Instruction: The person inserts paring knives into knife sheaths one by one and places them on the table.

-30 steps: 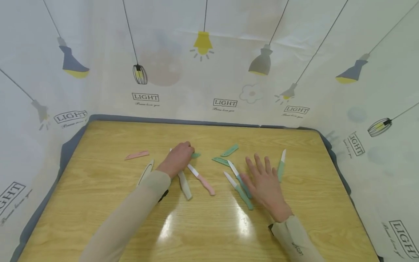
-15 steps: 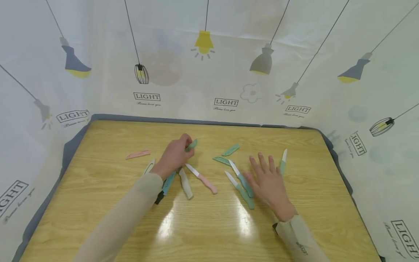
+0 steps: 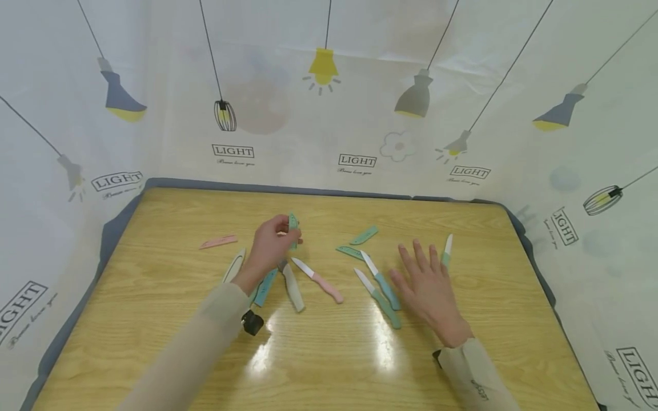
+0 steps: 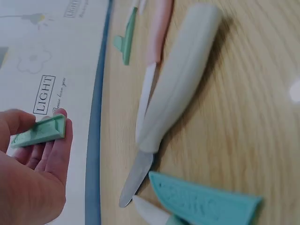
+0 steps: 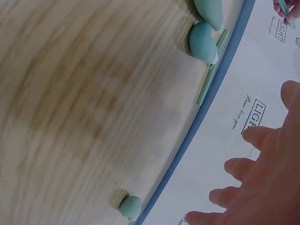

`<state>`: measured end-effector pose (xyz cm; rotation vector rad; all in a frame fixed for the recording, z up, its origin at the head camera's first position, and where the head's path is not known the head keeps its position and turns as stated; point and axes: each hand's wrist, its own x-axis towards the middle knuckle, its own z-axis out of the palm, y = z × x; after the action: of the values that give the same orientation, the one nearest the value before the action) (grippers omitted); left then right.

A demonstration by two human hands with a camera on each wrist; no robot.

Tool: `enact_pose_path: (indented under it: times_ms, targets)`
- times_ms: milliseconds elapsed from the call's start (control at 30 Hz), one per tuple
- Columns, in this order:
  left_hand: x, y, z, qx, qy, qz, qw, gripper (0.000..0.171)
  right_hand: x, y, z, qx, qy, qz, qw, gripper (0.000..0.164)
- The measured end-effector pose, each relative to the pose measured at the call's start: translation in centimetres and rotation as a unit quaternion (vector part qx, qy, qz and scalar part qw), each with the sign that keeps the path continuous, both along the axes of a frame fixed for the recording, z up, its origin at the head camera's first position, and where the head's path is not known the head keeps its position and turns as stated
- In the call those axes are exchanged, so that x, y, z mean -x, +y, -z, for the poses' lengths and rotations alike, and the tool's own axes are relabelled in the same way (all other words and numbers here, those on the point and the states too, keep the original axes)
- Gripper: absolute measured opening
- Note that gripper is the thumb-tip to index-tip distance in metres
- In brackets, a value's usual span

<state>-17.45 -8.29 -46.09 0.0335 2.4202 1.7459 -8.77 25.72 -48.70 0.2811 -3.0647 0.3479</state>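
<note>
Pinched between thumb and fingers of my left hand (image 3: 269, 242) is a green knife sheath (image 3: 293, 227), raised off the table with its tip up. Below that hand lie a cream-handled knife (image 3: 293, 288) with a metal blade, a pink knife (image 3: 326, 285) and a blue sheath (image 3: 265, 288). A white blade (image 4: 149, 210) shows beside the blue sheath in the left wrist view. My right hand (image 3: 425, 285) has its fingers spread and holds nothing. It is between a blue knife (image 3: 388, 292) and a green knife (image 3: 446, 258); another green knife (image 3: 385, 309) lies alongside the blue one.
Two green sheaths (image 3: 364, 235) lie toward the back middle. On the left are a pink sheath (image 3: 218, 242) and a pale, long oval item (image 3: 234, 266), partly behind the left wrist. A printed cloth (image 3: 288, 148) stands around the wooden table (image 3: 329, 354).
My left hand has picked the green sheath up off the table and turned it upright, drawing back slightly and uncovering the blue sheath. The right hand stays nearly where it was.
</note>
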Motion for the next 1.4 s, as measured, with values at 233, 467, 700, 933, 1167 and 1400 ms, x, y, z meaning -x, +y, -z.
enact_pose_path:
  times_ms: [233,467,700,933,1167,1400]
  targets:
    - [-1.0,-0.3,0.5,-0.189,-0.078,-0.028,0.9785,0.034,0.9,1.5,0.4,0.017,-0.029,0.042,0.999,0.08]
    - [-2.2,-0.5,0.9,-0.262,-0.108,-0.032,0.9585,0.037,2.3,3.9,0.6,0.036,-0.083,0.127,0.988,0.096]
    - [-3.0,-0.4,1.0,-0.267,-0.11,-0.047,0.9562,0.042,3.3,5.9,0.8,0.048,-0.095,0.176,0.979,0.108]
    - [-3.3,-0.4,1.1,-0.284,-0.116,-0.051,0.9503,0.044,3.7,6.5,0.6,0.027,-0.11,0.211,0.971,0.114]
    - [-3.5,-0.3,1.0,-0.282,-0.118,-0.055,0.9507,0.043,3.9,6.6,0.5,-0.009,-0.128,0.212,0.969,0.103]
    - [-3.5,-0.2,0.9,-0.281,-0.11,-0.052,0.952,0.036,4.4,6.8,0.5,-0.02,-0.151,0.217,0.964,0.086]
